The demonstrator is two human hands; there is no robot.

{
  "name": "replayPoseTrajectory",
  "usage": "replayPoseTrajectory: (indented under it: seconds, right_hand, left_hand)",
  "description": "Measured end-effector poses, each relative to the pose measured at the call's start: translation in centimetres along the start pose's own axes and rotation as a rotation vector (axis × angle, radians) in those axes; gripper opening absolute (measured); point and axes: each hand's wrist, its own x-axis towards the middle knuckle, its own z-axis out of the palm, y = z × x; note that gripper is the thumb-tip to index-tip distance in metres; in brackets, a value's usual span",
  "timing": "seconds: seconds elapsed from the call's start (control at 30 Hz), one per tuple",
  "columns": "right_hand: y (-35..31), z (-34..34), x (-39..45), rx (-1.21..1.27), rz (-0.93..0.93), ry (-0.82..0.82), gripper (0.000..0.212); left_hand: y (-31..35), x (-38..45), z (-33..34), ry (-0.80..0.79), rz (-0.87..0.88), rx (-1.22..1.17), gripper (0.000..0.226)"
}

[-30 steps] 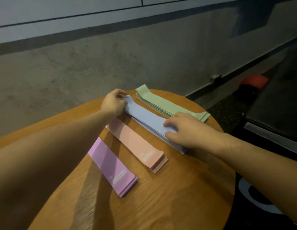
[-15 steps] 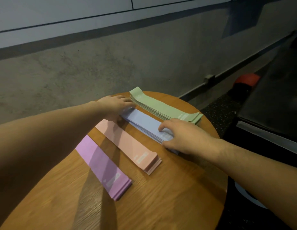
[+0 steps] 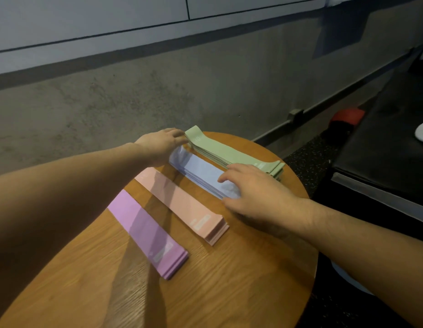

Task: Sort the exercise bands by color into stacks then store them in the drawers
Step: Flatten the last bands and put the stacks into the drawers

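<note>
On the round wooden table, 4 stacks of flat rubber exercise bands lie side by side, and the blue stack serves as the landmark. Just beyond the blue stack, touching it along its far edge, sits the sage-green stack; on its near side lies the pink stack, and nearer again the purple stack.

The left hand reaches over the blue stack's far-left end, and its fingers meet the green stack's left end; whether they pinch it or only press it I cannot tell. The right hand lies flat on the blue stack's right end, its fingers spread and nearly straight, with the fingertips next to the green stack's edge.

Sorting looks finished, since each stack shows 1 colour. The step in hand appears to be squaring up or gathering a stack before storage. No drawer is in view, so the next move probably calls for a firm 2-handed hold on both ends of 1 stack, keeping the slippery layers aligned while it is lifted.

Compared with 1.0 s ago, the left hand has moved off the blue stack's end to the green stack, while the right hand has stayed on the blue stack.
</note>
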Motion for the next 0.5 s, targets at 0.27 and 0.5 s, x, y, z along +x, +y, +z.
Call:
replayPoseTrajectory:
  seconds: [0.27,0.5]
  right_hand:
    - [-6.7,-0.8,-0.3,0.064,-0.156,0.061,0.038]
    - [-14.7,1.8,-0.5,0.101,-0.306,-0.006,0.037]
  left_hand:
    - [-1.1,-10.4,-0.1,0.174,-0.075,-0.194,0.051]
    - [-2.2,-25.2,3.9,0.206,-0.275,-0.387,0.036]
